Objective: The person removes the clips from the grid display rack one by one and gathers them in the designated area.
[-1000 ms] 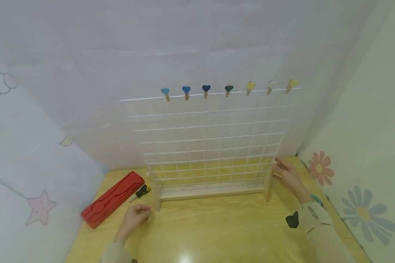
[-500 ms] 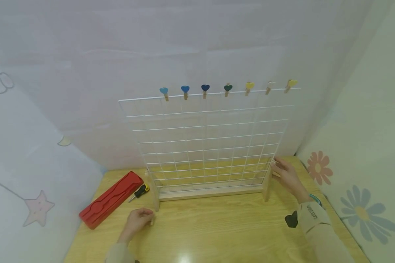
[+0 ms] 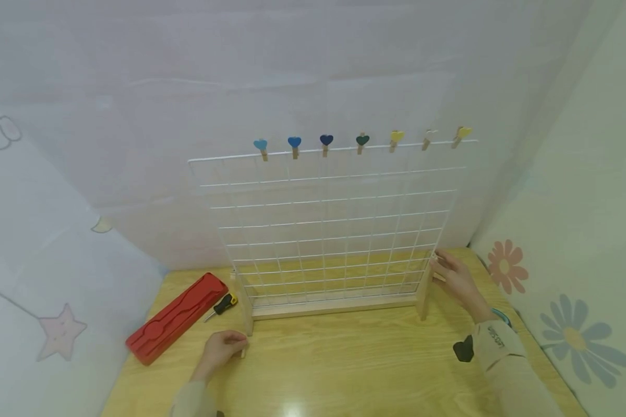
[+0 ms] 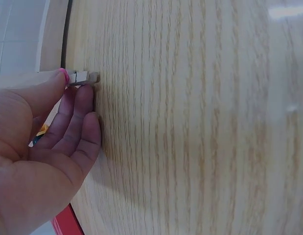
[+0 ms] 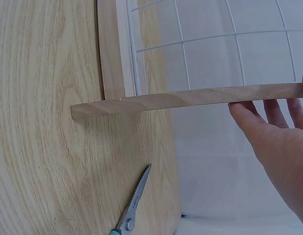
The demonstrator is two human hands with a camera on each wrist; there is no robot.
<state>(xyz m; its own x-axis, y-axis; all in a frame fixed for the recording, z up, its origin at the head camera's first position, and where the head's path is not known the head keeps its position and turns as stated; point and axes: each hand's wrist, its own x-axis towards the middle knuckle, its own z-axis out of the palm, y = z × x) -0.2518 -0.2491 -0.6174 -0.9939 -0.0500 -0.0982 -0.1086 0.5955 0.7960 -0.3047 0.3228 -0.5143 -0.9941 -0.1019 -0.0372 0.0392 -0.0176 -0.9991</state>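
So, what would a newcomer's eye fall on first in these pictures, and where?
Most likely the white wire grid, upright in a wooden stand on the table, with seven heart-topped clips along its top bar. Next, the bright red tray lying to the grid's left, beside a screwdriver. Then the right hand, gripping the stand's right upright, and the left hand near its left foot, pinching a small clip.

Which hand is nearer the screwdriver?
Left. The left hand is just on the near side of the screwdriver; the right hand is far across, at the right wooden post.
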